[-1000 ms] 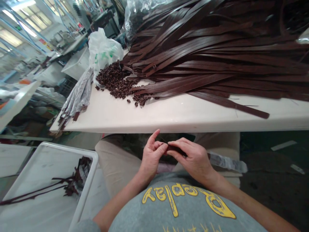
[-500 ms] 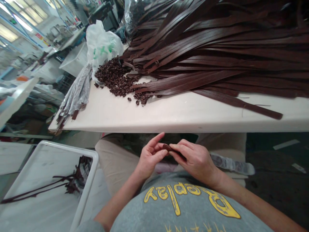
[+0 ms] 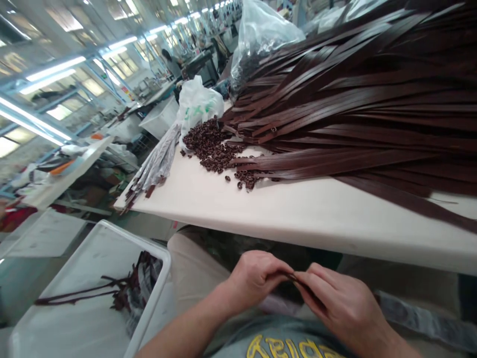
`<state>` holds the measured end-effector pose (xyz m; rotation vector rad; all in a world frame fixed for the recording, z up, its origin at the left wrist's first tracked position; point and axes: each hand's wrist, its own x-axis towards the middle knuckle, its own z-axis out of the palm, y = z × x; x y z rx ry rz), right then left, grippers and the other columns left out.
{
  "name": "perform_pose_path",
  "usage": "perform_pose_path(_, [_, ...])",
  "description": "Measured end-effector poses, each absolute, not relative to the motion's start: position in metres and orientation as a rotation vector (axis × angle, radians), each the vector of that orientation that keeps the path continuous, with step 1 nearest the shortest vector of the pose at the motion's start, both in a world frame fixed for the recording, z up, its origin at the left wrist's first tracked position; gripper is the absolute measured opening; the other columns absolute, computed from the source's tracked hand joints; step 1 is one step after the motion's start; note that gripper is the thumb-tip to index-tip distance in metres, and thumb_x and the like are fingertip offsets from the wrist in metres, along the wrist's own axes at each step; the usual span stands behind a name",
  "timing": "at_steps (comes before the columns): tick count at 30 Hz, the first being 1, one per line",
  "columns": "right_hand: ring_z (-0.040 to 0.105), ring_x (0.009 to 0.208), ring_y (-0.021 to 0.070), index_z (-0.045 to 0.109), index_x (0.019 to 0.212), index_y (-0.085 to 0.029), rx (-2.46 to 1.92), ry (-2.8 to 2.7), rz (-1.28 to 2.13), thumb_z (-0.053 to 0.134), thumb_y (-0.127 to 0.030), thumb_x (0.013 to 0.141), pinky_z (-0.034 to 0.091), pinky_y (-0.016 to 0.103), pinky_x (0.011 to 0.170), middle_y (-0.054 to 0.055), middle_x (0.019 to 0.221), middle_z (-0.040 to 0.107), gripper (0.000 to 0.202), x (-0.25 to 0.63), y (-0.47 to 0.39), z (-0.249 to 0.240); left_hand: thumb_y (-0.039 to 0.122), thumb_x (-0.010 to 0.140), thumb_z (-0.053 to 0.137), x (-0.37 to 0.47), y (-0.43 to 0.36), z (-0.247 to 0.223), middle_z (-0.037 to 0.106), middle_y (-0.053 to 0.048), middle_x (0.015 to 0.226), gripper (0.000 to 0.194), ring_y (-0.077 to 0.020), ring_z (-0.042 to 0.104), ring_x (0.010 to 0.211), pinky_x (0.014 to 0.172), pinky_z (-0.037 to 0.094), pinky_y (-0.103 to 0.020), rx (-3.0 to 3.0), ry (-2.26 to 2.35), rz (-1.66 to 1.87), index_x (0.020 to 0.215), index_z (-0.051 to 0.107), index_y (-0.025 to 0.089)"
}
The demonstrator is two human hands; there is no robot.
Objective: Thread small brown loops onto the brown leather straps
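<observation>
Above my lap, just off the near edge of the table, both hands meet over a dark brown leather strap (image 3: 292, 277). My left hand (image 3: 255, 278) is closed, thumb and fingers pinching the strap's end. My right hand (image 3: 341, 303) grips the same strap just behind that end, covering most of it. Beyond the right wrist runs a length in grey, crinkled wrapping (image 3: 425, 318); it looks like the rest of this strap, though the join is hidden behind the hand.
The white table (image 3: 208, 204) carries a large heap of brown leather straps (image 3: 365, 114), a pile of small brown loops (image 3: 212, 146), wrapped straps (image 3: 154, 161) and a white plastic bag (image 3: 199, 102). A white bin (image 3: 85, 293) holding straps stands at lower left.
The view has swung up and left, so table and bin appear shifted. My left hand's raised forefinger has folded down, and its fingers now close on the strap's end.
</observation>
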<state>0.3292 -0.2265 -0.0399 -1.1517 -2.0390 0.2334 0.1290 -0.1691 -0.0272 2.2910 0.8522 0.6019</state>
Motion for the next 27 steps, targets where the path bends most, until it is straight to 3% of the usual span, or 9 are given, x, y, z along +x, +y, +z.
perform_pose_path(5, [0.061,0.055,0.0117,0.066,0.091,-0.02,-1.147,-1.96,0.263,0.046,-0.018,0.101,0.044,0.024,0.052,0.0,0.067,0.062,0.023,0.334,-0.216,-0.039,0.029,0.085,0.073,0.126,-0.144,-0.014,0.077,-0.003,0.078,0.014,-0.0143,0.07,0.069,0.068,0.052,-0.021,2.244,0.792,0.53,0.094,0.076,0.019])
perform_pose_path(9, [0.065,0.057,0.0121,0.065,0.095,-0.021,-1.206,-1.864,0.289,0.05,-0.022,0.1,0.048,0.023,0.053,-0.001,0.07,0.065,0.016,0.35,-0.213,-0.039,0.023,0.086,0.071,0.106,-0.088,0.01,0.072,-0.002,0.076,0.005,-0.0134,0.065,0.068,0.066,0.052,-0.022,2.201,1.125,0.828,0.084,0.074,0.019])
perform_pose_path(12, [0.067,0.059,0.0133,0.064,0.095,-0.023,-1.238,-1.84,0.259,0.05,-0.024,0.1,0.05,0.023,0.055,0.0,0.072,0.068,0.015,0.359,-0.214,-0.042,0.014,0.087,0.066,0.088,-0.038,0.018,0.071,-0.005,0.091,0.009,-0.0167,0.067,0.083,0.077,0.054,-0.027,2.397,1.226,0.91,0.087,0.073,0.019])
perform_pose_path(16, [0.067,0.057,0.0133,0.063,0.094,-0.024,-1.268,-1.842,0.235,0.049,-0.025,0.1,0.05,0.024,0.053,-0.001,0.069,0.067,0.015,0.362,-0.216,-0.047,0.011,0.083,0.069,0.077,0.008,0.013,0.071,-0.008,0.104,0.015,-0.0208,0.067,0.098,0.09,0.054,-0.035,2.67,1.148,0.741,0.095,0.073,0.02])
perform_pose_path(22, [0.068,0.059,0.0124,0.065,0.097,-0.023,-1.298,-1.858,0.25,0.049,-0.027,0.101,0.049,0.023,0.055,-0.001,0.07,0.065,0.017,0.361,-0.219,-0.05,0.011,0.081,0.069,0.082,0.024,0.009,0.072,-0.006,0.096,0.008,-0.0176,0.067,0.086,0.08,0.053,-0.03,2.631,1.051,0.603,0.082,0.069,0.018])
perform_pose_path(27, [0.064,0.055,0.0116,0.065,0.094,-0.023,-1.31,-1.844,0.298,0.05,-0.029,0.101,0.047,0.024,0.052,-0.002,0.068,0.061,0.017,0.361,-0.216,-0.05,0.013,0.078,0.066,0.088,0.013,0.012,0.066,0.0,0.071,0.008,-0.0128,0.059,0.065,0.065,0.048,-0.025,2.381,1.228,0.725,0.073,0.065,0.019])
